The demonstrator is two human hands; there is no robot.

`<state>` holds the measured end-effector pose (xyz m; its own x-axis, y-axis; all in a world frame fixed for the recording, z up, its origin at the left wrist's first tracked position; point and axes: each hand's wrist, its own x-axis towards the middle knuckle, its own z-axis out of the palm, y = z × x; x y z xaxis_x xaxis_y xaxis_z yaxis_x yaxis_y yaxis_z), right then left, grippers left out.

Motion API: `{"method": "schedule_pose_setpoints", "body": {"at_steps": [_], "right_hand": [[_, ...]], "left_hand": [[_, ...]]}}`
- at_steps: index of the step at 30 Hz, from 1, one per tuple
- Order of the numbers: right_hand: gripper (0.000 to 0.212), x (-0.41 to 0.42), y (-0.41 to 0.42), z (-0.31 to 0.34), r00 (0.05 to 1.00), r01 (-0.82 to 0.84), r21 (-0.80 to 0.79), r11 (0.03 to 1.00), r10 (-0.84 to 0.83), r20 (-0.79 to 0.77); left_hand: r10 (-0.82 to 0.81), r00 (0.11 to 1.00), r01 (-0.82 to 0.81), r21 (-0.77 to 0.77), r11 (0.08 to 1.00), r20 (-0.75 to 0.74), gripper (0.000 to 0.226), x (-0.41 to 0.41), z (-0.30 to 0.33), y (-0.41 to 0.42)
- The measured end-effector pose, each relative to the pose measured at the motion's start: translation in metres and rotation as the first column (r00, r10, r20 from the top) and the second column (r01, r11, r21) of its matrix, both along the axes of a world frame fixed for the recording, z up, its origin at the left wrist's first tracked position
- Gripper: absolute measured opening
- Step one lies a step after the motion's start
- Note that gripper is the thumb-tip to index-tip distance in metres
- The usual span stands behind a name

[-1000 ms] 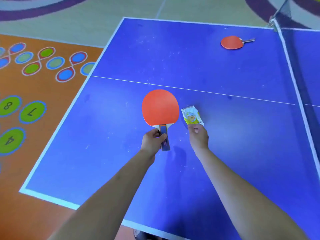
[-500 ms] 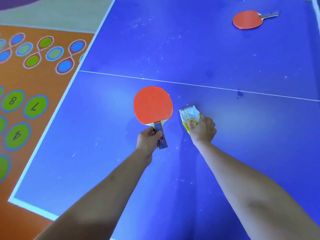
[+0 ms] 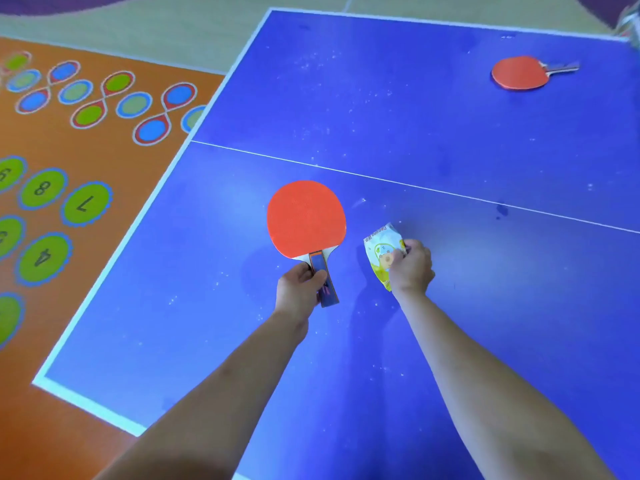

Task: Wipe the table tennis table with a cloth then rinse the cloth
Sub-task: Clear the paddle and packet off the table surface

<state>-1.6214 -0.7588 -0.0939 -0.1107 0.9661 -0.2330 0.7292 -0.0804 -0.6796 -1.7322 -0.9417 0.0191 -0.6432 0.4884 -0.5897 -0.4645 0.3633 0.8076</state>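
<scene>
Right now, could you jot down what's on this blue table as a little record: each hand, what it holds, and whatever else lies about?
surface: blue table tennis table, speckled with pale specks
left hand: grips the handle of a red paddle
right hand: pinches a crumpled printed packet
elsewhere: second red paddle lying at the far right of the table
cloth: none in view
floor: orange mat with numbered green circles, to the left of the table

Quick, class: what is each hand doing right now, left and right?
Left hand: grips the near paddle by its handle.
Right hand: pinches the small printed packet.
</scene>
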Motion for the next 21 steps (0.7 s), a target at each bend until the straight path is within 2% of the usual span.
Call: {"method": "schedule_pose_setpoints", "body": {"at_steps": [6,14,18,21], "right_hand": [[0.022,-0.041,-0.102,0.067,0.974,-0.045,0.034,0.998,0.051,-0.219],[0.016,-0.148,-0.318,0.155,0.853,-0.101,0.004,0.995,0.088,-0.514],[0.014,-0.219,-0.426,0.184,0.794,-0.22,-0.003,0.976,0.177,-0.581],[0.012,-0.266,-0.496,0.206,0.757,-0.341,0.036,0.939,0.297,-0.581]], "left_hand": [[0.054,0.998,-0.05,0.071,0.996,-0.043,0.043,-0.036,0.029,-0.087],[0.238,0.966,-0.214,0.199,0.956,-0.105,0.037,-0.134,0.082,-0.287],[0.34,0.93,-0.303,0.234,0.924,-0.139,0.04,-0.186,0.101,-0.402],[0.441,0.885,-0.389,0.284,0.877,-0.15,0.029,-0.216,0.112,-0.479]]}}
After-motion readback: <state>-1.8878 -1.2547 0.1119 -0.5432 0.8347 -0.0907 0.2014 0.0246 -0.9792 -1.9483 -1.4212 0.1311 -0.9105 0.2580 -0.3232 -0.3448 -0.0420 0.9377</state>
